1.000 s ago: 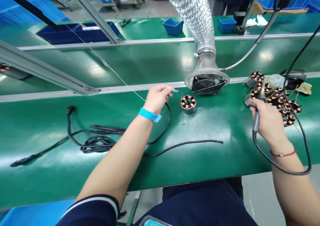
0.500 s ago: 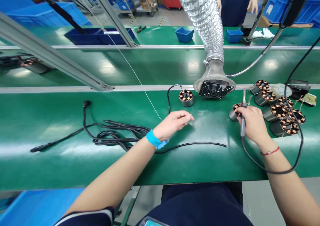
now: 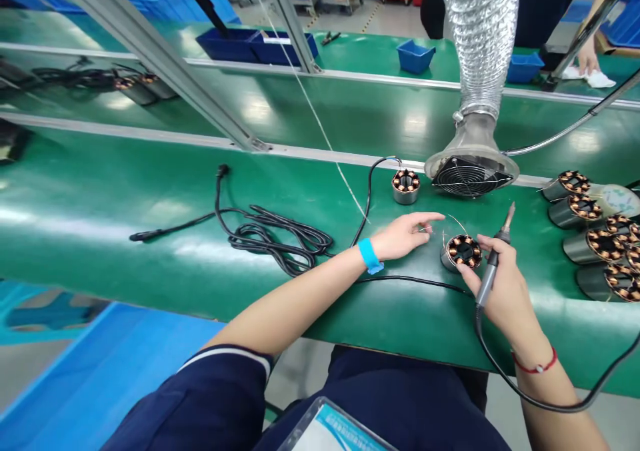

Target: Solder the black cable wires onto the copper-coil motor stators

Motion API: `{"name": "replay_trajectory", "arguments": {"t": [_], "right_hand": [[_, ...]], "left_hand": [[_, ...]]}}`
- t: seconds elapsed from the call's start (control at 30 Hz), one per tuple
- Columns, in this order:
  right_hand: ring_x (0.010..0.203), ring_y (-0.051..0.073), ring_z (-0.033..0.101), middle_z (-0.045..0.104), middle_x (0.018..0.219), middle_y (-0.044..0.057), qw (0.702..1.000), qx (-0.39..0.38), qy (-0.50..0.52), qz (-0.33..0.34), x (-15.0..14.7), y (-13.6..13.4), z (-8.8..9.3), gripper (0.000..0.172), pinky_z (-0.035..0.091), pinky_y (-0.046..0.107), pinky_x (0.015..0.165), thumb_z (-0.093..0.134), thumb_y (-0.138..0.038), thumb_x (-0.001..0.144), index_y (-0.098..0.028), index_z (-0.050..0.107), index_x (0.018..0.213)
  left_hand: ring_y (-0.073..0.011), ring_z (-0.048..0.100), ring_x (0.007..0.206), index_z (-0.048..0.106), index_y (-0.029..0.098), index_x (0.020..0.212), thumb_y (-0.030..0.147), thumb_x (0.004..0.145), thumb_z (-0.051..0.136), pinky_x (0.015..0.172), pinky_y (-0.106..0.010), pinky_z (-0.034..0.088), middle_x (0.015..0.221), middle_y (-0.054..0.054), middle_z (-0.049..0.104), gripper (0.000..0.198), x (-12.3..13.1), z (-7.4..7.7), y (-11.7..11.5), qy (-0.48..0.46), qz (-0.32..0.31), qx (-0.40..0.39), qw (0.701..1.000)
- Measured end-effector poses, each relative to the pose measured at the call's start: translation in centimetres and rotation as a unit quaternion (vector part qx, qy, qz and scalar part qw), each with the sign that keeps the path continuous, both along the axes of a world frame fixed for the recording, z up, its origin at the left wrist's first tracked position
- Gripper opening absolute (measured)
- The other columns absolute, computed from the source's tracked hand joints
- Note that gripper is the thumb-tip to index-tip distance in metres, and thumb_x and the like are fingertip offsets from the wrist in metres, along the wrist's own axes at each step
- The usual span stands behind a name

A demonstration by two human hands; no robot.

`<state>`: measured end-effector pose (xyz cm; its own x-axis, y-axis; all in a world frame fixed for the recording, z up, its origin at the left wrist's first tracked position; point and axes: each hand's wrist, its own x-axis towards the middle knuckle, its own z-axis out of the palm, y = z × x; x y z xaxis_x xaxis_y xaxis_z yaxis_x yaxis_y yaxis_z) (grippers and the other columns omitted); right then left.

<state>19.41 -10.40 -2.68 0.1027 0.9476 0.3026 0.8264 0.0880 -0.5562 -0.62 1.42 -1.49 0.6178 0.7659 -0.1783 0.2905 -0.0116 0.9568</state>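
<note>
My right hand holds a soldering iron with its tip pointing up and away. The thumb and forefinger of that hand also grip a motor stator with copper windings, upright on the green bench. Thin wire ends rise from its left side. Just left of it, my left hand has its forefinger stretched toward those wires. A thin strand of solder wire slants down from above to this hand, and a short thin end shows by the fingers; the grip is partly hidden.
Another stator with a black lead stands behind my left hand. A coiled black power cable lies to the left. The fume hood hangs over the bench's back. Several stators are grouped at right. Across the bench is another person's hand.
My right hand has brought the stator left and nearer, away from the group, with the soldering iron still held. My left forefinger now reaches toward its wires. The view has shifted right.
</note>
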Motion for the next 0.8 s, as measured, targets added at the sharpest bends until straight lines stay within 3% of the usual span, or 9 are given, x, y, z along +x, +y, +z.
{"name": "replay_trajectory", "arguments": {"t": [0.1,0.2,0.33,0.43,0.53,0.67,0.8], "right_hand": [[0.110,0.032,0.065,0.063,0.123,0.018,1.000,-0.007,0.018,-0.003,-0.7,0.3,-0.3,0.059,0.056,0.050,0.087,0.065,-0.052,0.079,-0.019,0.045,0.124],[0.118,0.033,0.061,0.060,0.129,0.018,0.999,-0.016,0.034,0.002,-0.8,0.3,-1.0,0.061,0.054,0.053,0.093,0.066,-0.051,0.079,-0.020,0.044,0.127],[0.121,0.032,0.060,0.056,0.135,0.020,0.999,-0.014,0.043,0.010,-0.8,0.3,-2.0,0.061,0.053,0.055,0.096,0.067,-0.048,0.080,-0.020,0.042,0.128],[0.118,0.031,0.061,0.059,0.130,0.019,0.999,0.026,0.037,0.023,-0.7,0.5,-2.6,0.058,0.054,0.053,0.093,0.068,-0.046,0.081,-0.020,0.042,0.126],[0.114,0.030,0.063,0.061,0.128,0.017,0.997,0.056,0.028,0.036,-0.4,0.6,-2.8,0.058,0.056,0.051,0.091,0.069,-0.045,0.080,-0.022,0.042,0.126],[0.117,0.030,0.062,0.060,0.130,0.017,0.997,0.050,0.036,0.040,0.1,0.3,-2.9,0.059,0.053,0.054,0.093,0.070,-0.045,0.080,-0.022,0.041,0.125],[0.121,0.030,0.060,0.058,0.132,0.017,0.997,0.037,0.060,0.044,0.2,0.2,-2.9,0.057,0.050,0.056,0.097,0.069,-0.045,0.080,-0.022,0.041,0.124]], "left_hand": [[-0.0115,0.050,0.075,0.069,0.016,0.109,0.015,0.085,0.056,0.077,-0.025,0.041,0.092,-0.003,0.060,0.027,0.3,-0.2,0.2,0.044,-0.039,0.128,0.990],[-0.0145,0.055,0.081,0.071,0.015,0.084,0.022,0.087,0.056,0.081,-0.026,0.040,0.084,-0.004,0.061,0.017,-0.8,-0.4,0.2,0.077,-0.079,0.156,0.982],[-0.0114,0.054,0.073,0.069,0.013,0.075,0.028,0.084,0.062,0.073,-0.023,0.040,0.077,-0.002,0.064,0.018,-2.0,-0.3,-0.7,0.027,-0.158,0.006,0.987],[-0.0067,0.045,0.058,0.066,0.011,0.075,0.042,0.078,0.067,0.057,-0.020,0.033,0.071,-0.001,0.062,0.031,-1.1,-0.3,-1.9,-0.072,-0.111,-0.142,0.981],[-0.0014,0.027,0.046,0.062,0.010,0.075,0.054,0.070,0.073,0.045,-0.020,0.015,0.067,0.001,0.057,0.045,0.5,-0.2,-2.8,-0.152,-0.039,-0.245,0.957],[-0.0001,0.027,0.043,0.058,0.011,0.074,0.055,0.072,0.072,0.042,-0.018,0.011,0.063,0.002,0.052,0.046,0.9,0.2,-2.7,-0.141,0.019,-0.290,0.947],[-0.0005,0.028,0.043,0.058,0.012,0.075,0.052,0.074,0.071,0.041,-0.017,0.013,0.061,0.003,0.051,0.042,0.0,0.7,-1.9,-0.089,0.041,-0.267,0.959]]}}
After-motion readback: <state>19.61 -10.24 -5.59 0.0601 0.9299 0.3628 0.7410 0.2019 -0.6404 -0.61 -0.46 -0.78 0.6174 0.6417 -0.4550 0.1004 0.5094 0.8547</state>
